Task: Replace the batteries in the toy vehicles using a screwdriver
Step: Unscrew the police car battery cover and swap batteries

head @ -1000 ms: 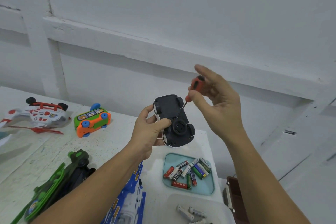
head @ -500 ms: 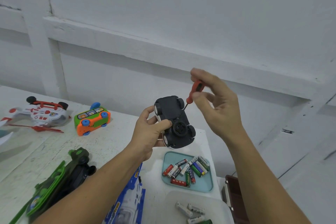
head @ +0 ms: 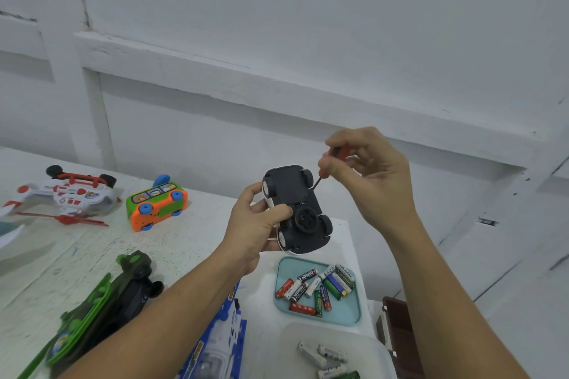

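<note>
1. The left hand (head: 255, 224) grips a toy car (head: 295, 209) in the air above the right part of the worktop (head: 184, 243). The thumb lies across the car's underside and the fingers curl round its left side.
2. The car is turned belly-up, so its black underside and four black wheels face the camera. A thin white edge of the body shows round the underside, and a round part sits towards the near end.
3. The right hand (head: 369, 175) pinches a red-handled screwdriver (head: 338, 151) between thumb and fingertips. The thin shaft slants down and left to the car's underside, just beside the far right wheel. Whether the tip sits in a screw is too small to tell.
4. Below the car, near the right edge of the worktop, lies a teal tray (head: 348, 314). It holds a loose heap of batteries (head: 317, 286) in red, green, blue and black-and-silver.
5. Nearer than the tray, at the bottom edge, is a white container (head: 363, 344) with a few pale cells (head: 323, 354) and a green one in it.
6. Far left on the worktop stands an orange and green toy bus (head: 157, 206) with blue wheels. Just left of it lies a white and red toy helicopter (head: 67, 194).
7. Near left lies a dark green toy vehicle (head: 101, 308). A blue and white toy (head: 215, 344) lies between the forearms, partly hidden by the left one.
8. A brown box (head: 397, 320) sits just past the right edge of the worktop.
</note>
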Demonstrator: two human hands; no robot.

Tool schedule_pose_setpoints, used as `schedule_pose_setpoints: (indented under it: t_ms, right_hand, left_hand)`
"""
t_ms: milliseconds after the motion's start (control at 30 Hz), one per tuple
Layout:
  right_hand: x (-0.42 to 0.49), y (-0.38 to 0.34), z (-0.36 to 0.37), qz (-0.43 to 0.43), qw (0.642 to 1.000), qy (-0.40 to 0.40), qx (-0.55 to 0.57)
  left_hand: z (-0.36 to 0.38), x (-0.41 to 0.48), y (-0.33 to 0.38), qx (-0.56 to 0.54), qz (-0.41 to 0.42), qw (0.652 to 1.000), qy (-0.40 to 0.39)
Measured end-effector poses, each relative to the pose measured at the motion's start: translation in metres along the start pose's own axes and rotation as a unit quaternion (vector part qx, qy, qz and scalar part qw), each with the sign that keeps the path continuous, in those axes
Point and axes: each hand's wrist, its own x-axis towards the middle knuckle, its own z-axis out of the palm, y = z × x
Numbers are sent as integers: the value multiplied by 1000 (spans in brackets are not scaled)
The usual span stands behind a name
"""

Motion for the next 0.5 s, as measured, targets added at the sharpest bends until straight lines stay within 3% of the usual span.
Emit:
schedule_pose_setpoints:
  t_ms: [200,367,500]
  right_hand:
    - [-4,0,-4,24,999,-35,5]
    - [-9,8,-17,110,988,-98,-55]
    - [-19,14,-25,155,987,-43,-15]
  left_hand:
    - [3,-1,-1,0,-6,1000,2]
    - [8,-4,-3,-4,-13,1000,6]
    - [11,-11,-9,-8,-25,1000,-4]
